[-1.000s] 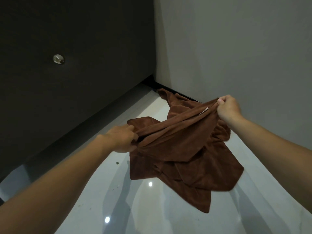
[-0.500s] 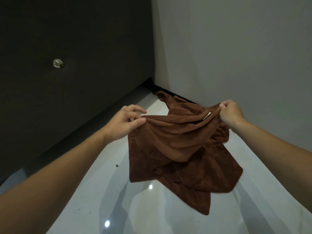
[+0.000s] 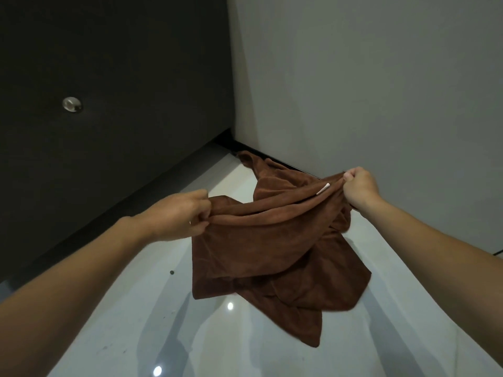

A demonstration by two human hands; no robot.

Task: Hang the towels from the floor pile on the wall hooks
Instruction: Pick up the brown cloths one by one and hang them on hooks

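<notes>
A: Where is the towel right now?

B: The soft brown microfibre towel [image 3: 261,235] is stretched between both hands above the glossy white tiled floor [image 3: 130,322]. That is in the corner where the dark panelled wall [image 3: 109,159] meets the plain grey wall [image 3: 381,91]. A heap of brown cloth [image 3: 258,167] lies against the skirting behind it. I cannot tell where the held towel's hanging folds end and the heap begins.

A: And the grip?

B: The left hand [image 3: 174,216] has its fingers [image 3: 202,213] curled tight on the bunched top hem at one end. The right hand [image 3: 360,190] pinches the same hem at the other end, just beside a small pale sewn tab [image 3: 323,189].

A: How will it handle?

B: Light and limp, I'd judge. It sags in the middle and folds over itself, so it won't keep any shape, and nothing in it can break. The pile looks grippy rather than slick, so a pinch should be enough.

A: Best place to hold it for hanging?

B: Along that top hem, near the tab, which may be a hanging loop. The round metal stud [image 3: 72,105] on the dark wall, likely a hook, is well apart from the towel, up and to the left.
</notes>
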